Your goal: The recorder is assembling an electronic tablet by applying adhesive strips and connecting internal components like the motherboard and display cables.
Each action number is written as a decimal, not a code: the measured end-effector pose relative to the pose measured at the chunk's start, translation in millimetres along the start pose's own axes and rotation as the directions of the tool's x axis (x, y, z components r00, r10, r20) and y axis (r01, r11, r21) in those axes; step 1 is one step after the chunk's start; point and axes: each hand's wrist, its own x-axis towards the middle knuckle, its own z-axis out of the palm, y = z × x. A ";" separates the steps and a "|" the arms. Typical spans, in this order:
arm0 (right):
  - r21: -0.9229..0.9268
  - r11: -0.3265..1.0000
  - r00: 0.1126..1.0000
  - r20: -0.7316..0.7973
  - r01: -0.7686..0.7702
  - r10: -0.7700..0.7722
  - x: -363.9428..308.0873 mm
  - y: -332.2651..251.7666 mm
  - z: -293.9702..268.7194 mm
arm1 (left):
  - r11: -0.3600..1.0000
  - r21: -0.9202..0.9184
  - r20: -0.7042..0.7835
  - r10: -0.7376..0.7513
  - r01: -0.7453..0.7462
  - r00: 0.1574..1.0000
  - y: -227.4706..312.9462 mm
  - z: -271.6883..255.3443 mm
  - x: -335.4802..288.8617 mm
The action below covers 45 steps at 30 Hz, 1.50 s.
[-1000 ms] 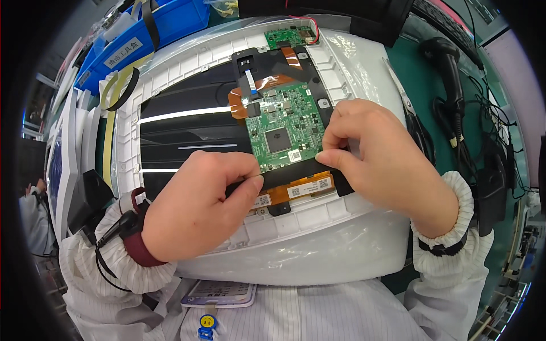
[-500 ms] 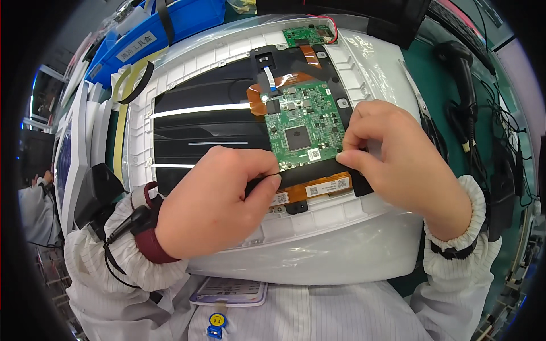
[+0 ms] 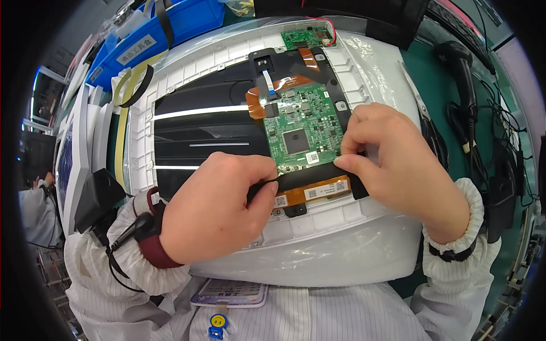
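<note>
Here, both hands, left (image 3: 213,213) and right (image 3: 392,167), pinch black tape (image 3: 315,176) along the green circuit board's (image 3: 301,131) near edge; uneven pull risks wrinkling.

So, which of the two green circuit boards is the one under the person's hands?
The large green board in the middle of the white panel, between the left hand and right hand. The small green board lies apart at the panel's far edge.
</note>
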 end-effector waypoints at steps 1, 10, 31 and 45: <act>0.002 1.000 1.000 -0.003 0.002 -0.002 0.0 0.1 0.1 | 1.000 0.001 -0.004 -0.001 0.001 1.000 0.0 0.1 -0.2; -0.005 1.000 1.000 -0.016 0.013 -0.013 -0.5 0.2 1.9 | 1.000 0.018 -0.023 0.014 -0.014 1.000 -0.1 0.0 -1.3; -0.408 0.852 0.930 -0.295 -0.329 0.218 -79.2 45.9 -50.3 | 0.900 -0.042 -0.020 0.433 -0.434 0.901 -2.1 -18.7 -4.1; 0.627 0.776 0.798 -0.434 -0.066 0.419 -93.3 16.6 -57.9 | 0.687 -0.190 -0.121 0.693 -0.701 0.711 23.3 -52.5 -19.2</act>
